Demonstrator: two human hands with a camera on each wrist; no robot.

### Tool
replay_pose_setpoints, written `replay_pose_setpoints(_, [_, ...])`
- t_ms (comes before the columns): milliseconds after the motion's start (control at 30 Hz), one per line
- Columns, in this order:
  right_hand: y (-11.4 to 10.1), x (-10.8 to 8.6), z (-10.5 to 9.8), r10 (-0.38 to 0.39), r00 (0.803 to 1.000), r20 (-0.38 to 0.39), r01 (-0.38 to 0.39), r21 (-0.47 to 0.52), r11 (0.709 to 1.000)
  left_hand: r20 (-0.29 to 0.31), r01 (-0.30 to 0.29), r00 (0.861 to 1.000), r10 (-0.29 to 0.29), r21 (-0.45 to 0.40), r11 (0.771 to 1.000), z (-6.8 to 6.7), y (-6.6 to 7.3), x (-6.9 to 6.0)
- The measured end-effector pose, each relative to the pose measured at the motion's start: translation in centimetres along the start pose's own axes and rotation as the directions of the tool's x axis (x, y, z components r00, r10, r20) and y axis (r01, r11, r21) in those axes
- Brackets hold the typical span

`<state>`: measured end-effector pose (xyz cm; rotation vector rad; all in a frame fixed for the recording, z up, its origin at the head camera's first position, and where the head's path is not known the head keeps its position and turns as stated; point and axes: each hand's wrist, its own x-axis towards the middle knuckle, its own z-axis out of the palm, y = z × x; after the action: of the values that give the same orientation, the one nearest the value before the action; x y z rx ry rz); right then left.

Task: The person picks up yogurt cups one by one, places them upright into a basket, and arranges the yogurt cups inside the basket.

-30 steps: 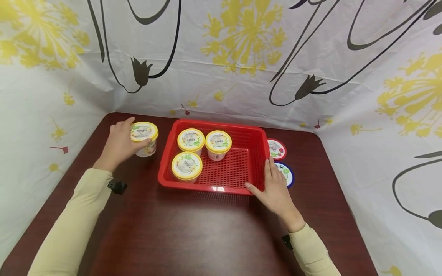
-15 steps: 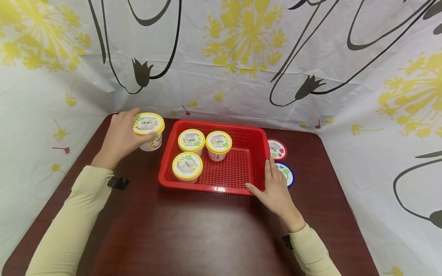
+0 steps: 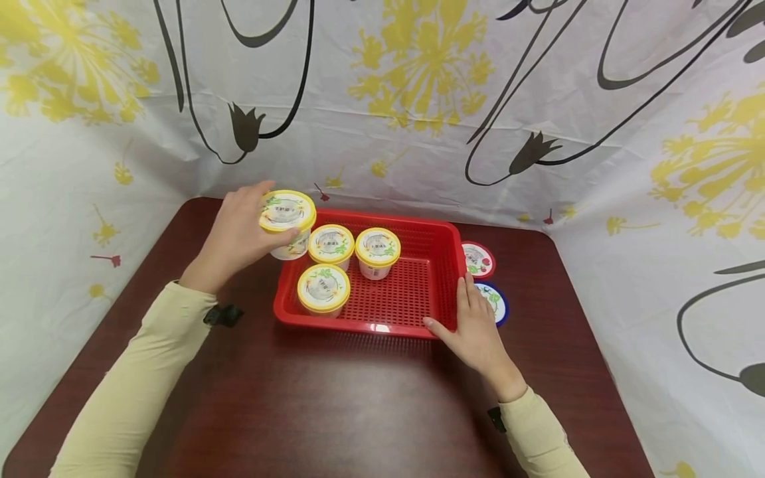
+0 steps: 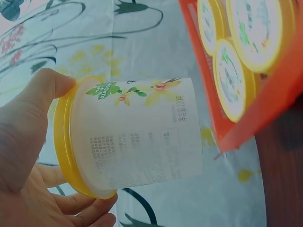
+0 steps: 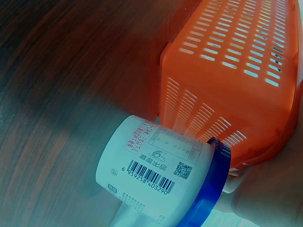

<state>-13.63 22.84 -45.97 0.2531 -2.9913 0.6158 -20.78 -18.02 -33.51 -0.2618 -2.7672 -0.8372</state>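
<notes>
My left hand [image 3: 239, 229] grips a white tub [image 3: 287, 210] with a yellow lid. Thumb and fingers span the lid's rim, as the left wrist view shows on the tub [image 4: 137, 132]. The tub is up off the table, over the left rim of a red perforated basket [image 3: 394, 330]. Inside that basket stand three like tubs: one at the back left [image 3: 331, 244], one beside it [image 3: 378, 246], one in front [image 3: 323, 288]. My right hand [image 3: 478, 332] rests on the basket's front right corner, fingers fairly straight along the right rim, thumb on the front rim.
Right of the basket stand a red-lidded tub [image 3: 479, 259] and a blue-lidded tub [image 3: 495, 302]; the blue lid [image 5: 208, 189] is close to my right hand. A dark wood table [image 3: 358, 405] lies beneath. Patterned cloth [image 3: 370, 159] closes in the back and sides.
My left hand has lifted the yellow-lidded tub off the table and carried it right, to the basket's left rim. My right hand and the basket have not moved.
</notes>
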Motion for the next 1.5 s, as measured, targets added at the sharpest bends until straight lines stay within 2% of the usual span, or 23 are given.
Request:
replay_pose_setpoints(233, [-0.1, -0.1, -0.1, 0.006, 1.000, 0.010, -0.005, -0.003, 1.000, 0.009, -0.073, 0.997, 0.073, -0.013, 0.997, 1.3, 1.5, 0.4])
replay_pose_setpoints(533, [-0.1, -0.1, -0.2, 0.005, 1.000, 0.011, -0.005, -0.009, 1.000, 0.069, -0.134, 0.988, 0.136, -0.022, 0.991, 3.2, 4.1, 0.6])
replay_pose_setpoints(767, [-0.2, 0.0, -0.1, 0.003, 1.000, 0.013, -0.003, -0.013, 1.000, 0.075, -0.174, 0.982, 0.174, -0.008, 0.985, 4.6, 5.6, 0.7])
replay_pose_setpoints(1033, [-0.1, 0.0, -0.1, 0.002, 1.000, 0.005, -0.002, -0.013, 1.000, 0.080, -0.236, 0.968, 0.236, -0.006, 0.972, 6.2, 6.6, 0.7])
replay_pose_setpoints(1233, [0.0, 0.0, 0.0, 0.011, 1.000, 0.006, -0.011, -0.009, 1.000, 0.138, -0.231, 0.962, 0.235, -0.044, 0.972, 7.4, 7.5, 0.5])
replay_pose_setpoints(1500, [0.0, 0.0, 0.0, 0.018, 1.000, 0.014, -0.018, -0.011, 1.000, 0.200, -0.250, 0.943, 0.265, -0.094, 0.964, 9.4, 7.7, 0.2])
